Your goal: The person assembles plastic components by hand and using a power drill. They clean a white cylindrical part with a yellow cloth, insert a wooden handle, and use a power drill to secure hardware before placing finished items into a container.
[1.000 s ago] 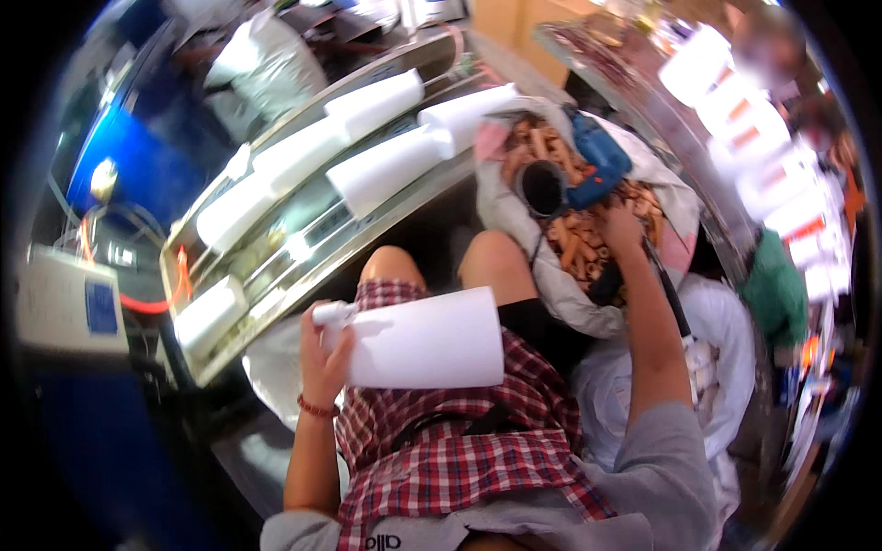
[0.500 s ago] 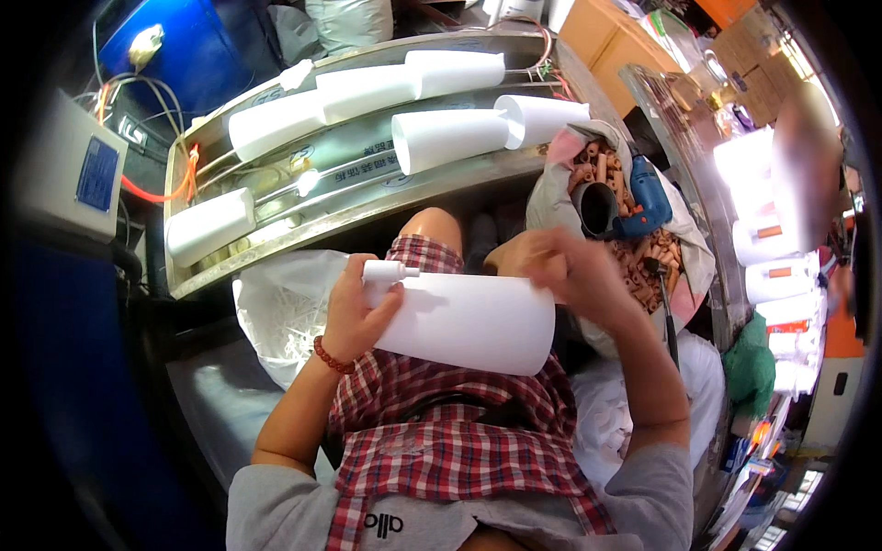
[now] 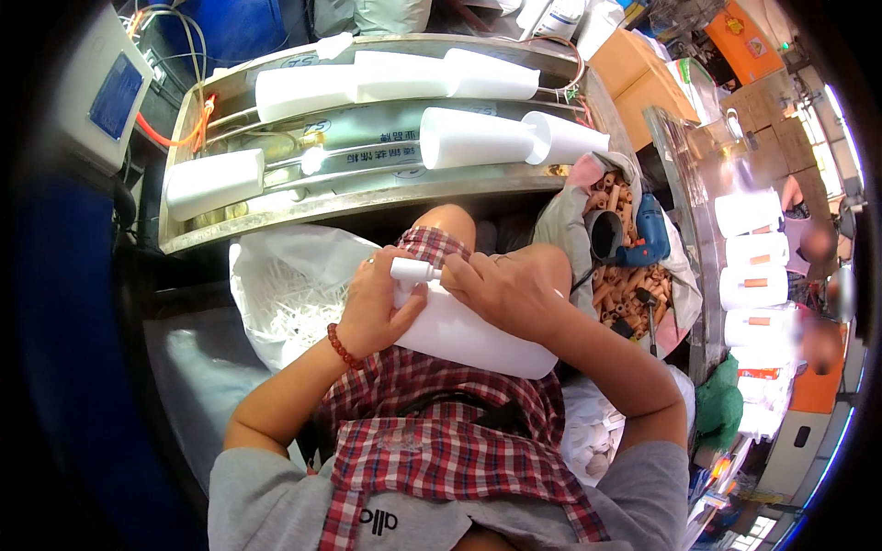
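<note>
A large white plastic tapered cylinder [image 3: 487,338] lies across my lap, its wide end to the right. My left hand [image 3: 375,308], with a beaded bracelet on the wrist, is closed round its left end. A small stepped white cylindrical piece [image 3: 412,269] sticks up between the thumb and fingers there, its narrow tip toward the right. My right hand [image 3: 501,289] is over the big cylinder, its fingertips pinched together at that narrow tip. What those fingertips hold, if anything, is hidden.
A metal trough [image 3: 322,195] ahead carries several white tapered cylinders [image 3: 473,138] on rods. Left of my knees stands a white bag [image 3: 266,266] of white shreds. At right, a sack [image 3: 560,230] holds brownish tube pieces, a blue drill [image 3: 650,230] and a hammer [image 3: 650,308]. People work farther right.
My right hand has come left and down from above the cylinder's right end to the small piece's tip. My left hand still grips the cylinder. The whole view has shifted slightly.
</note>
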Tool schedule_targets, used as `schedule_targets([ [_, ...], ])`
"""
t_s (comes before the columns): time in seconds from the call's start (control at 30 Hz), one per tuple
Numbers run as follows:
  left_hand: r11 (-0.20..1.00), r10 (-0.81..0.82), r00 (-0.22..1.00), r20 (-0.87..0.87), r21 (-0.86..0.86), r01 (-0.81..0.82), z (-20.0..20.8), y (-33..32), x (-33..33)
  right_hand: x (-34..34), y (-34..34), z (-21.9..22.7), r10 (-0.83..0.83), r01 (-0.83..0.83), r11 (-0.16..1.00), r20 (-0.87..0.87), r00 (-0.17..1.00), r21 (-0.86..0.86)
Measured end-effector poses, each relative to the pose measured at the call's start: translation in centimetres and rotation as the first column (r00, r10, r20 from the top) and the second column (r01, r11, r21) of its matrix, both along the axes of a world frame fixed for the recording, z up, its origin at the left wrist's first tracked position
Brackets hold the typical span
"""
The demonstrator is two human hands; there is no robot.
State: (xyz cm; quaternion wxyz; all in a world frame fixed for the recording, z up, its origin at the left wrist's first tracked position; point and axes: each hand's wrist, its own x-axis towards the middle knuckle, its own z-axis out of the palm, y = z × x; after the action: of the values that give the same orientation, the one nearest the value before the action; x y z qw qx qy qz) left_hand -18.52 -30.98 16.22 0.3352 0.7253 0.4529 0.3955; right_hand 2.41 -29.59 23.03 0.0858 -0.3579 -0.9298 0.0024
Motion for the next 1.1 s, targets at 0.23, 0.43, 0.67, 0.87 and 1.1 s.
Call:
schedule_targets([
  [0.23, 0.988, -0.051, 0.999, -0.013, 0.143, 0.053, -0.3, -0.5, -0.2, -0.7, 0.0, 1.8, -0.178, 0.094, 0.767, -0.069, 0.982, -0.635],
  [0.43, 0.989, -0.050, 0.999, 0.018, 0.141, 0.047, -0.2, -0.8, -0.1, -0.8, 0.1, 2.0, -0.143, 0.121, 0.818, 0.005, 0.990, -0.562],
  [0.67, 0.988, -0.041, 0.999, 0.016, 0.148, 0.039, -0.5, -0.8, 0.6, -0.5, -0.8, 0.9, 0.003, 0.009, 0.998, 0.188, 0.982, -0.062],
  [0.87, 0.977, -0.099, 0.995, 0.030, 0.193, 0.091, -0.3, -1.7, 0.0, -0.8, 1.0, 2.5, -0.206, -0.014, 0.405, -0.106, 0.973, -0.914],
  [1.1, 0.992, -0.043, 0.998, 0.041, 0.120, 0.038, -0.6, -1.7, 0.1, -0.8, -1.4, 0.4, 0.045, -0.073, 0.990, 0.216, 0.975, 0.123],
])
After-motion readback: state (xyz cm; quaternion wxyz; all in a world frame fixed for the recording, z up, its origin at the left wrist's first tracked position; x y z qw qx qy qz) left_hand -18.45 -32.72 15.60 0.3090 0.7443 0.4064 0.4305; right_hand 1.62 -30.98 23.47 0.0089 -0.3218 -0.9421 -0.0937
